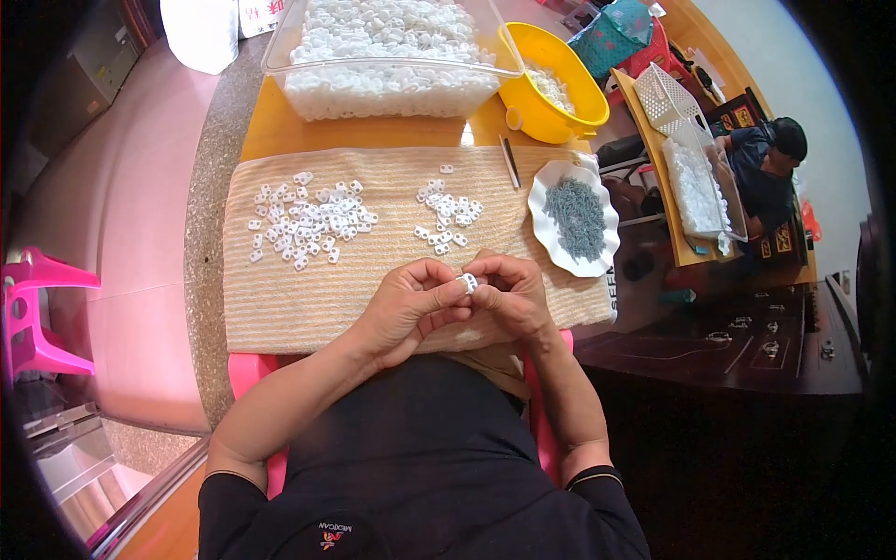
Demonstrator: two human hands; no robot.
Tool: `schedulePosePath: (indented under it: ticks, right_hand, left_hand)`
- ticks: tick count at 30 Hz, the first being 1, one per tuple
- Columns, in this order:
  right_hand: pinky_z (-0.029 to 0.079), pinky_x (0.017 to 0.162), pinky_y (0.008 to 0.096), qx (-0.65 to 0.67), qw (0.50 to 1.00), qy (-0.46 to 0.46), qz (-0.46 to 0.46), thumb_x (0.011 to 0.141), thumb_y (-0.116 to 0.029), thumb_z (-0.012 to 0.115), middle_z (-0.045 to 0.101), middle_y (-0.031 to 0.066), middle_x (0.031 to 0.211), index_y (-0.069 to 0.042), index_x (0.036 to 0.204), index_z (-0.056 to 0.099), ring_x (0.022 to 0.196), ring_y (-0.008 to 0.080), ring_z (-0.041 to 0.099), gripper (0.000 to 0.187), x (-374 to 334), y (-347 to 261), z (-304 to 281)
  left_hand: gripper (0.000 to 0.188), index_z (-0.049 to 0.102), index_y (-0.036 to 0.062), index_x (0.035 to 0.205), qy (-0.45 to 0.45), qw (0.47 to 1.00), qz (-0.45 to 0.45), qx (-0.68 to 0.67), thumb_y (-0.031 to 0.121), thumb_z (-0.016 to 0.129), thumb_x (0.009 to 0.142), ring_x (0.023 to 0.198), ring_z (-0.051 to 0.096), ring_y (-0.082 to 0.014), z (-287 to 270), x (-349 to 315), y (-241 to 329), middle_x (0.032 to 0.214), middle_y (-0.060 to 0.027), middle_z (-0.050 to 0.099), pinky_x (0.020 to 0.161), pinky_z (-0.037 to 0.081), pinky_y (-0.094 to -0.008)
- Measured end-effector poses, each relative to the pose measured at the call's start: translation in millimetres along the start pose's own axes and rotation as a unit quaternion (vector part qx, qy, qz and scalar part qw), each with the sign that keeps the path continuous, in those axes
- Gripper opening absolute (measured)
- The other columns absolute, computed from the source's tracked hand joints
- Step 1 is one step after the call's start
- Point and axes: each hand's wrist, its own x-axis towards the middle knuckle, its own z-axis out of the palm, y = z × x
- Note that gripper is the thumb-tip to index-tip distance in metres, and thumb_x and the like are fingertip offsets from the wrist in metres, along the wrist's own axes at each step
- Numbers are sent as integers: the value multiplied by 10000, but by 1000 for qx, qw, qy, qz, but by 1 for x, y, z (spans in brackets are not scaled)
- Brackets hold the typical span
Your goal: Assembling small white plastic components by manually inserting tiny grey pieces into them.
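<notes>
My left hand [415, 301] and my right hand [510, 289] meet over the near edge of a striped towel [308, 322]. Between their thumbs and fingertips both pinch one small white plastic piece with two dark holes [469, 281]. Beyond my hands lies a small pile of similar white pieces [450, 213]. A larger scattered pile of white pieces [313, 224] spreads to the left. On the right, a white wavy-rimmed plate [543, 210] holds a heap of tiny grey parts [576, 219], too small to make out singly.
A big clear bin [397, 65] full of white pieces stands at the back, beside a yellow basin [583, 126]. A dark pen-like stick [510, 161] lies near the plate. Far right, another person [767, 168] sits by a tray of white parts [695, 191]. A pink stool [42, 313] is at left.
</notes>
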Motion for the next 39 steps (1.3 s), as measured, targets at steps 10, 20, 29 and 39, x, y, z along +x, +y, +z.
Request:
schedulePosePath:
  ticks: [10,20,29,39]
  right_hand:
    - [489,734,240,-24,1000,-7,5,811,-13,680,611,52,893,55,970,658,818,105,593,174,-1,-3,6]
    - [488,739,249,-71,996,-27,-42,820,-29,688,624,58,917,50,1008,654,828,104,595,206,-2,0,1]
    - [455,761,237,-90,995,-32,2,845,-103,691,601,21,897,34,1087,643,846,94,553,282,-4,-4,3]
    - [466,709,221,-200,979,-9,-38,847,-64,702,596,35,912,27,1080,636,825,88,575,258,-4,0,0]
  left_hand:
    - [113,569,41,881,-18,999,28,16,99,666,878,796,647,-157,-5,-3,-5,891,-74,645,748,573,-268]
    - [118,575,42,858,-21,998,38,45,98,679,869,782,644,-156,0,0,-3,879,-71,642,715,564,-259]
    - [98,599,53,876,-7,999,3,44,114,676,879,789,640,-134,2,-3,3,879,-50,650,700,551,-240]
    - [111,601,79,888,-7,999,0,45,176,650,907,807,615,-97,-1,-1,3,879,-19,636,744,547,-246]
